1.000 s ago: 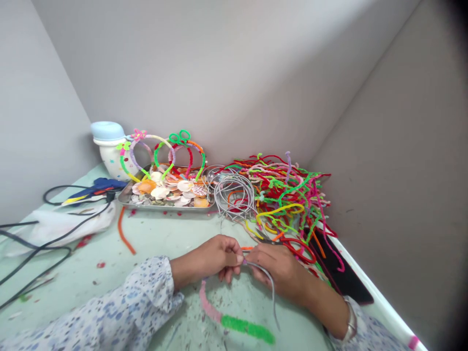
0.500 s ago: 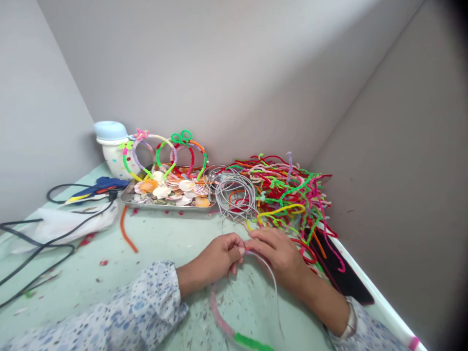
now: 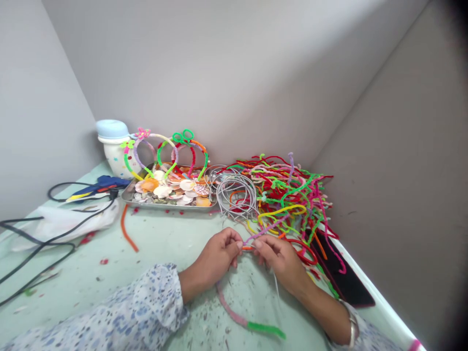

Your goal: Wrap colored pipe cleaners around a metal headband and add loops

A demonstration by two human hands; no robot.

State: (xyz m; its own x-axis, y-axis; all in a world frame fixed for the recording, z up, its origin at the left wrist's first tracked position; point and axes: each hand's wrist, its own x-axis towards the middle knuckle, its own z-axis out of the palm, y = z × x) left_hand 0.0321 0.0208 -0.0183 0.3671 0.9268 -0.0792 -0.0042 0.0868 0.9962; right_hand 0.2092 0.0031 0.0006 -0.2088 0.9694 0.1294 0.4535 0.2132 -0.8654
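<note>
Grey walls close around a pale green surface (image 3: 164, 253) in the head view. What are the hands doing?

The left hand (image 3: 215, 253) and right hand (image 3: 281, 265) sit together at the near middle, fingers curled on the lower end of a lilac fuzzy pipe cleaner (image 3: 265, 230). It slants up and right toward a tangled heap of multicoloured pipe cleaners (image 3: 288, 195).

How will it handle?

Probably light and soft-furred, bendy but holding a shape through its wire core. A pinch near the end, as here, seems best, since a long free stem may flop.

What's hard to make out?

Fingers hide how it meets a short orange pipe cleaner (image 3: 247, 247). A thin grey wire (image 3: 277, 287) fades against the surface below the right hand, so I can't tell whether it's joined to anything. A pink-and-green pipe cleaner (image 3: 234, 312) lies just beneath the hands, apparently loose.
</note>
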